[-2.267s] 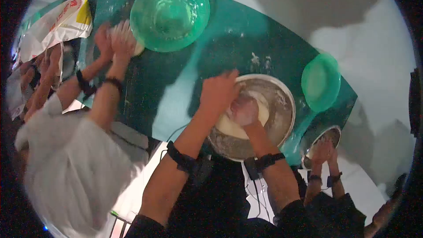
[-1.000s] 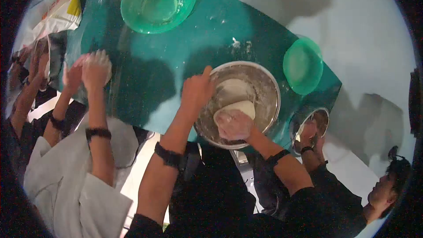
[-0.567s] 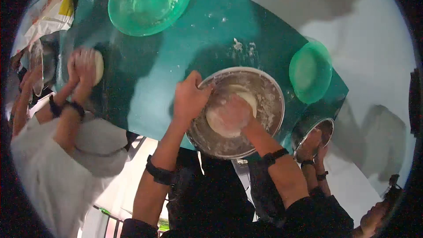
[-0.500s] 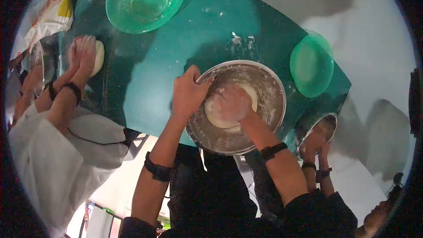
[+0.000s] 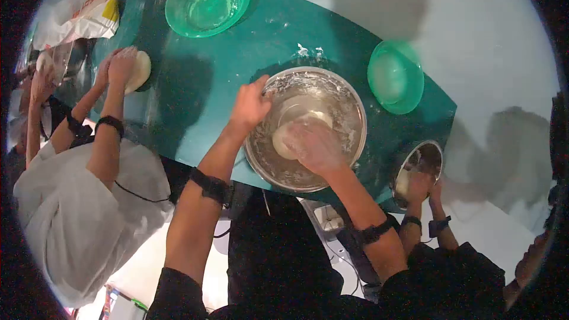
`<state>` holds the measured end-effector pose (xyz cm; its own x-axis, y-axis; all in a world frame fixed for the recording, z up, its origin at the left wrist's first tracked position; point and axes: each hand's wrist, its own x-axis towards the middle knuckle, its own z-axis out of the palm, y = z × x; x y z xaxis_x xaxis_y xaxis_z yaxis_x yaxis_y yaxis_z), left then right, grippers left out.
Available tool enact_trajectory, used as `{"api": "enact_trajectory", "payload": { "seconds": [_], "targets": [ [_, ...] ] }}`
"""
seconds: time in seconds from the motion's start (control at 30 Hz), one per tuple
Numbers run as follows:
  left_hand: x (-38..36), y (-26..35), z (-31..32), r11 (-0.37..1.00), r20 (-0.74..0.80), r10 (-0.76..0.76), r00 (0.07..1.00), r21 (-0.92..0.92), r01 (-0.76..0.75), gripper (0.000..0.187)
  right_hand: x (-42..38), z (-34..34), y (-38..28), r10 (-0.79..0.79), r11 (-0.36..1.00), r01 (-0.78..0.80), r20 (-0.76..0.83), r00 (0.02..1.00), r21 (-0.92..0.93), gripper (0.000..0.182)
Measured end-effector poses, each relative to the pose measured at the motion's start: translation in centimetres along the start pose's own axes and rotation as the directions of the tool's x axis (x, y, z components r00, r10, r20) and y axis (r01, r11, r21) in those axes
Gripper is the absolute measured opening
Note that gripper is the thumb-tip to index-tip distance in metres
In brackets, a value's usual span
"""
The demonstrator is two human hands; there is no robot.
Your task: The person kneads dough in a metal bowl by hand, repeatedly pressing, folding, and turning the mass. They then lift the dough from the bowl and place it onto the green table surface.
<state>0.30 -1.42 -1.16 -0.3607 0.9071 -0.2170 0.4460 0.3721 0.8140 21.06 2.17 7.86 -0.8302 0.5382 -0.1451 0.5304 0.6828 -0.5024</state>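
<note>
A large metal mixing bowl (image 5: 348, 98), its inner wall smeared with flour, stands at the table's near edge in front of me. My left hand (image 5: 251, 104) is closed on the left part of its rim, thumb toward the inside. Inside the bowl lies a pale lump of dough (image 5: 283, 144). My floury right hand (image 5: 314, 142) presses on the dough with fingers curled over it, hiding much of the lump. The fingertips are partly blurred.
Two green plastic bowls, a floury one (image 5: 210, 3) and another (image 5: 396, 77), sit on the green table (image 5: 189, 136). On the left, a co-worker's hands (image 5: 121, 65) press dough. Another person's hand (image 5: 419, 186) works in a smaller metal bowl (image 5: 437, 154). A flour bag (image 5: 89, 15) lies far left.
My right hand has shifted from flat on top of the dough to curled over it. The dough's visible shape looks narrower. My left hand keeps its hold on the rim; the view has shifted slightly.
</note>
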Motion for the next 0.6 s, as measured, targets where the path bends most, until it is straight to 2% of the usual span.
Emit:
{"api": "enact_trajectory", "payload": {
  "seconds": [0.07,0.1,0.2,0.27,0.37,0.47,0.57,0.6],
  "targets": [
    [0.0,-0.4,0.4,0.998,-0.043,0.028,0.999,0.051,-0.025,0.04,-1.3,-0.1,0.0,0.146,0.988,-0.141,0.088,0.985,-0.063,0.031],
    [0.0,-0.1,0.2,0.996,-0.062,0.043,0.997,0.083,-0.038,0.041,-1.2,0.2,-0.5,0.127,0.984,-0.121,0.042,0.991,-0.131,0.031],
    [-0.2,0.6,-0.3,0.994,0.022,-0.099,0.995,0.048,0.098,0.043,-0.1,2.3,-1.7,0.046,0.955,-0.065,-0.073,0.996,-0.29,0.03],
    [-0.1,0.0,-0.1,0.998,0.008,-0.026,1.0,0.063,0.025,0.043,0.9,5.1,-0.9,-0.025,0.938,-0.016,-0.114,0.993,-0.346,0.027],
    [0.0,0.1,-0.4,0.999,0.032,-0.024,0.999,0.045,0.023,0.043,0.1,6.4,0.1,-0.412,0.881,0.348,-0.156,0.898,-0.321,0.021],
    [-0.3,-0.3,0.4,0.997,0.006,-0.057,0.998,0.058,0.056,0.041,0.3,7.9,2.0,-0.484,0.863,0.443,-0.143,0.863,-0.244,0.026],
    [0.1,-0.6,0.7,0.996,-0.047,-0.03,0.998,0.078,0.033,0.028,1.8,10.2,4.1,-0.48,0.877,0.459,-0.247,0.842,-0.14,0.023],
    [0.2,-0.6,0.8,0.996,-0.056,-0.019,0.998,0.081,0.024,0.024,2.5,9.9,4.2,-0.413,0.909,0.394,-0.168,0.895,-0.133,0.028]
  ]
}}
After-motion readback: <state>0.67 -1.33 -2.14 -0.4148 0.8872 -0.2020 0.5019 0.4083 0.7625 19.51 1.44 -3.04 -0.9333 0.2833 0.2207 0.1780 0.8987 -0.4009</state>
